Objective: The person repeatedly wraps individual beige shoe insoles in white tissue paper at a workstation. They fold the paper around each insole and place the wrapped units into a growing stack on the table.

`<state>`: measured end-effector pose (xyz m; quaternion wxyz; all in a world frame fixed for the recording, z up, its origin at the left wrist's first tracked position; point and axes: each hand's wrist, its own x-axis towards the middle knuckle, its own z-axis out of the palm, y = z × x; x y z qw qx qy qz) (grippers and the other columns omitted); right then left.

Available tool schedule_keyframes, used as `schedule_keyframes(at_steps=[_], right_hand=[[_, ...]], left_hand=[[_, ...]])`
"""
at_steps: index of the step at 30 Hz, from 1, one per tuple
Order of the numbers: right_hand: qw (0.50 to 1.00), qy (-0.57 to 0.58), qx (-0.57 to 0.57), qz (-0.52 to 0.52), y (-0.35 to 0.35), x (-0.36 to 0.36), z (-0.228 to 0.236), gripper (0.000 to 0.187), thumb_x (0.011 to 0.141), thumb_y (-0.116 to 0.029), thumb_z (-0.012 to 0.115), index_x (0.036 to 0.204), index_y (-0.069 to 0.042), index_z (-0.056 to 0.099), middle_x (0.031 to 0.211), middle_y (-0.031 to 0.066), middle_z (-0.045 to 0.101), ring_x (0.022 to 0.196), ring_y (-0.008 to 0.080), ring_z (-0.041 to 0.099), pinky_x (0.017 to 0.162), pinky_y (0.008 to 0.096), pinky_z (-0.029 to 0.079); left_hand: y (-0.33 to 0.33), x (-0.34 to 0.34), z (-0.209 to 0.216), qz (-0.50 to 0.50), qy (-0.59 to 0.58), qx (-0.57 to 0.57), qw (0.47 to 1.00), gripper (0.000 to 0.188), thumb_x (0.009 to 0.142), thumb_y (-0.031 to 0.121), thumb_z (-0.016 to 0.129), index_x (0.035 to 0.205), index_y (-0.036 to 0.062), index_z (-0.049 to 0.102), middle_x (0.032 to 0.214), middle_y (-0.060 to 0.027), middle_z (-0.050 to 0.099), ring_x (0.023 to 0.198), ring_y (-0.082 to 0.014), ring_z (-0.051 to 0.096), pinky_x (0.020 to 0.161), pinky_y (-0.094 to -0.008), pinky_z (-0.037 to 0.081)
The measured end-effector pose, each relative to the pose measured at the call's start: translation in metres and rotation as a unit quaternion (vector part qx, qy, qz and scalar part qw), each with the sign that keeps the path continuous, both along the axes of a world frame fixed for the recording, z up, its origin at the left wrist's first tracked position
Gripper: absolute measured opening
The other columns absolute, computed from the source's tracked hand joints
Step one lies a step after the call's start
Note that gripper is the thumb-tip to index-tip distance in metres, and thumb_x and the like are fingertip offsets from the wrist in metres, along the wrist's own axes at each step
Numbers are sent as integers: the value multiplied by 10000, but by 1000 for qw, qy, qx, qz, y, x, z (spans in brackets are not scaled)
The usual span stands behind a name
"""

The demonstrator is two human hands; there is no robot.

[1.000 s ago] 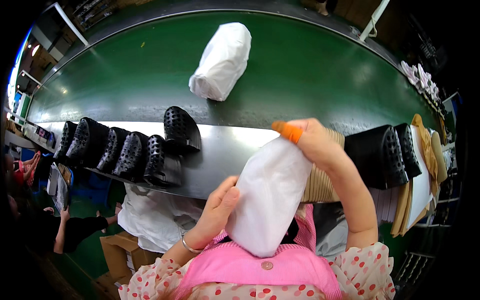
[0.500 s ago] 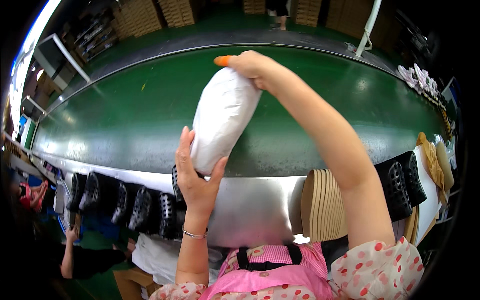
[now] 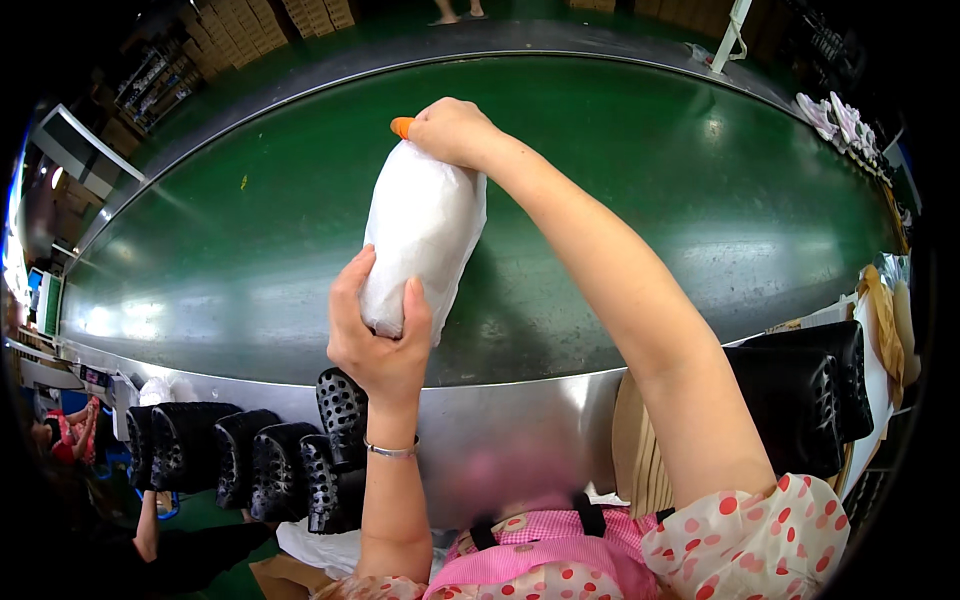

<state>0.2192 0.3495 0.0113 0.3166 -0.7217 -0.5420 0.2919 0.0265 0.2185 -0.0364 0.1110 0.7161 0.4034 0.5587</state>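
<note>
In the head view, a long, rounded bundle in creased white wrapping (image 3: 420,225) is held over the broad, glossy green work surface (image 3: 620,170); whether its underside touches that surface cannot be told. The bare left hand (image 3: 380,345) clasps the near end, its thumb along one side and its fingers along the other. The bare right hand (image 3: 450,132) grips the far end from above, its fingers closed against the wrapping (one digit wears a bright orange cover (image 3: 402,127)). A slim silver-coloured bracelet (image 3: 392,451) circles the left wrist.

On the near side runs a shiny grey metal ledge (image 3: 520,420). Along its left part stands a row of black shoes with perforated uppers (image 3: 282,465), and one more black perforated shoe (image 3: 342,410) sits just beside the left wrist. On the right, a stack of thin beige sheets (image 3: 640,450) is partly hidden by the right forearm, with a pair of large black shoes (image 3: 800,400) past it. Crumpled brown paper (image 3: 880,315) lies farther right. White-and-pink shoes (image 3: 845,125) line the far right edge, well apart from the bundle.
</note>
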Motion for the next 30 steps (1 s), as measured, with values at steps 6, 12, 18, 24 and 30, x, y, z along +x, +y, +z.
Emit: schedule_keyframes(at_steps=[6,12,18,24,30], right_hand=[[1000,21,12,-1,-7,3,-4,412,874,-402,629,1033,-33,722,1091,194,688,1018,327,661,872,379,519],[983,-2,181,-34,-61,-4,-12,557,880,-417,637,1304,-64,551,1265,172,613,1143,306,602,969,382,473],[998,33,60,3,-149,-18,9,649,895,-419,640,1385,-33,463,1289,251,576,1169,352,592,963,385,478],[998,64,26,0,-186,-52,23,740,886,-396,645,1408,56,381,1297,284,552,1212,377,560,991,405,466],[997,-5,-14,-78,-182,-86,26,1003,781,-533,699,1481,28,251,1448,245,408,1282,384,491,1042,429,429]], left_hand=[[-2,2,-8,7,9,16,1000,354,818,107,709,1140,1,606,1093,-141,667,979,-255,643,890,-358,495],[-12,-20,-4,-25,-27,-55,998,413,825,126,722,1186,-11,577,1146,-151,640,1029,-272,627,909,-361,489],[-32,-36,-1,-42,25,-9,999,530,857,188,707,1305,-4,500,1271,-162,558,1128,-266,564,949,-366,459],[-40,-39,-11,-117,-60,-123,984,678,854,173,696,1424,0,372,1374,-211,482,1286,-311,471,1066,-391,364],[-41,-41,-8,-230,-115,-155,954,722,969,508,476,1435,-37,378,1406,-224,463,1316,-328,447,1086,-394,344]])
